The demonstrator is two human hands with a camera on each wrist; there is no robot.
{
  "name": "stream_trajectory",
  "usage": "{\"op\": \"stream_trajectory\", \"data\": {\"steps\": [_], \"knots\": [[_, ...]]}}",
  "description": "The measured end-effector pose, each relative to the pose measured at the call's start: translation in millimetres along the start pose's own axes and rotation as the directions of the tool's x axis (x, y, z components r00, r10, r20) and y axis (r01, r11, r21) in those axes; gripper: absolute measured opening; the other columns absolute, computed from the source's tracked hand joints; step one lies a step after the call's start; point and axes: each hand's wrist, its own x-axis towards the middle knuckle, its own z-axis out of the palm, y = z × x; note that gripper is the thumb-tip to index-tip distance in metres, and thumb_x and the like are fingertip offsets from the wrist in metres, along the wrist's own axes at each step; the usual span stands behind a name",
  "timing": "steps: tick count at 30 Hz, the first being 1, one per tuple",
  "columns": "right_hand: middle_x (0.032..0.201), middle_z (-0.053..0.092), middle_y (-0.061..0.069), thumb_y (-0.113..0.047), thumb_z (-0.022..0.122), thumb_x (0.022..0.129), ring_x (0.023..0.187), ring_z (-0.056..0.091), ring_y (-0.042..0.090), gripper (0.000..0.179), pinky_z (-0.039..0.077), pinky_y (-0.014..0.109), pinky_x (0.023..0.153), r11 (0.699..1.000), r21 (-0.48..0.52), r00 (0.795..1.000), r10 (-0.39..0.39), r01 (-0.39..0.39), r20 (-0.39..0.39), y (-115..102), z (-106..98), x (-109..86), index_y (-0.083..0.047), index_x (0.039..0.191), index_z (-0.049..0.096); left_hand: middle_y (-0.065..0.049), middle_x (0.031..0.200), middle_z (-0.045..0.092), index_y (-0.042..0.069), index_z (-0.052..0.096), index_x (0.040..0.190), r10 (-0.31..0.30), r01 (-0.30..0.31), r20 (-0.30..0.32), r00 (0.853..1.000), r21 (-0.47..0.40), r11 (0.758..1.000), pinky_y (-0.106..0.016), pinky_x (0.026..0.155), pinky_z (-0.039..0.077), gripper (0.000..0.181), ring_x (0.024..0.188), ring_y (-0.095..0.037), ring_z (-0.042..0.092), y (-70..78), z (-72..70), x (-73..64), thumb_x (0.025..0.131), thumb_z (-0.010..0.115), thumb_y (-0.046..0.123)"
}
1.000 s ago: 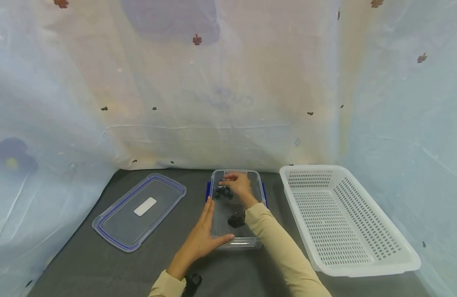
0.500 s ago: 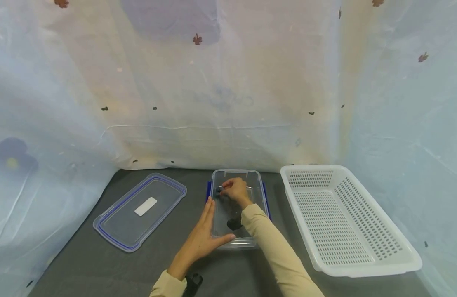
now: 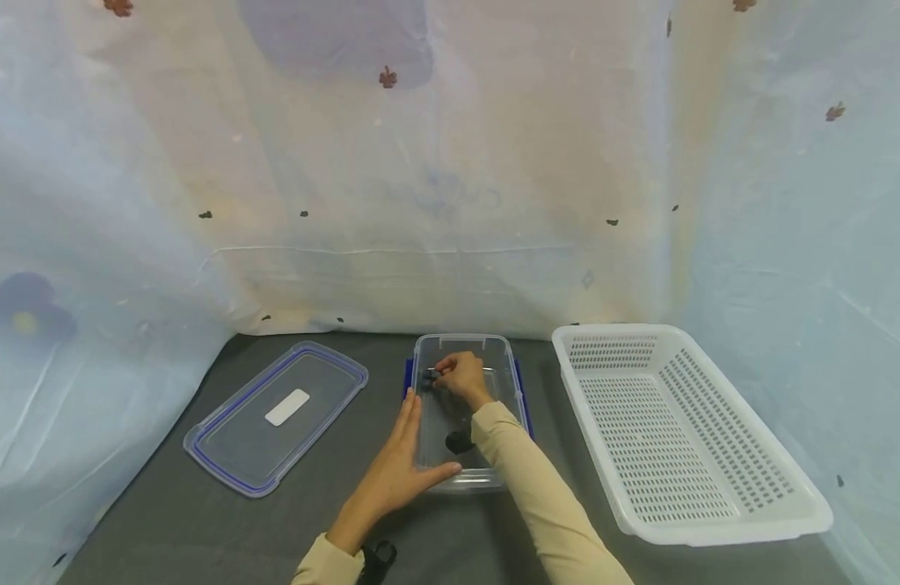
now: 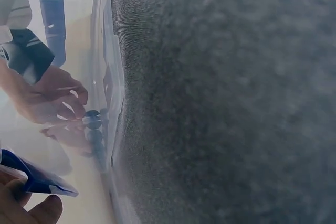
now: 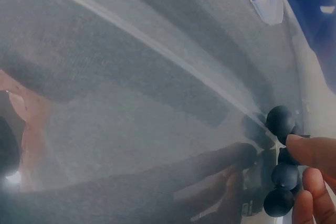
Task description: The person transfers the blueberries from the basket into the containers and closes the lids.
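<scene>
A clear plastic food container (image 3: 465, 481) with blue side latches stands lidless at mid table. Several dark blue-black balls (image 3: 428, 378) sit close together at its far left corner. My right hand (image 3: 463, 376) reaches inside and pinches this cluster; in the right wrist view the thumb lies across the middle of the balls (image 5: 281, 121), fingers below. In the left wrist view the fingertips meet the balls (image 4: 92, 118) through the clear wall. My left hand (image 3: 395, 467) rests with straight fingers along the container's left side, thumb over the near rim. A blue latch (image 4: 44, 179) hangs by its fingers.
A clear lid (image 3: 234, 435) with a blue seal and white label lies on the dark table to the left. To the right stands a white perforated basket (image 3: 658, 439). Pale sheeting (image 3: 450, 284) borders the table at the back and sides.
My right hand has moved slightly nearer and lower in the container, and the balls now sit close to its left wall. The left hand stays in place.
</scene>
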Motion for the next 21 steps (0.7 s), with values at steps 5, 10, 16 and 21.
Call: {"op": "stream_trajectory", "data": {"steps": [5,10,16,21], "knots": [[0.076,0.071,0.006,0.004,0.085,0.066,0.066,0.06,0.011,0.023,0.05,0.024,0.062,1.0,-0.004,1.0,-0.02,0.02,0.005,-1.9,2.8,-1.5,0.0,0.087,0.076,-0.007,0.162,-0.005,0.008,0.002,0.156,-0.002,0.002,-0.006,1.0,-0.003,1.0,-0.054,0.11,0.023,0.119,0.144,-0.028,0.008,-1.6,-3.2,-4.0,0.077,0.067,0.069],[0.077,0.071,0.005,0.003,0.085,0.066,0.066,0.06,0.011,0.024,0.049,0.025,0.064,0.999,-0.017,0.999,-0.028,0.028,0.022,-3.1,4.9,-1.1,-0.001,0.088,0.076,-0.007,0.162,-0.006,0.01,0.002,0.156,-0.006,0.006,-0.003,1.0,-0.01,1.0,-0.055,0.11,0.023,0.118,0.144,-0.029,0.007,-1.8,-6.0,-4.9,0.076,0.067,0.069],[0.076,0.07,0.005,0.002,0.085,0.067,0.066,0.059,0.011,0.023,0.049,0.025,0.063,1.0,-0.01,1.0,-0.014,0.014,0.02,-3.5,3.4,-1.2,-0.001,0.088,0.076,-0.006,0.162,-0.006,0.007,0.005,0.156,-0.008,0.008,0.006,1.0,-0.01,1.0,-0.056,0.109,0.024,0.118,0.144,-0.029,0.008,-1.3,-6.2,-4.6,0.077,0.066,0.069],[0.077,0.071,0.005,0.0,0.084,0.069,0.066,0.061,0.011,0.022,0.049,0.024,0.06,1.0,0.026,1.0,-0.012,0.011,0.023,-2.5,1.7,-1.1,-0.001,0.089,0.076,-0.007,0.162,-0.007,0.009,0.002,0.156,-0.011,0.012,0.011,1.0,-0.013,1.0,-0.057,0.108,0.025,0.118,0.144,-0.031,0.008,-1.8,-6.4,-5.1,0.077,0.066,0.068]]}}
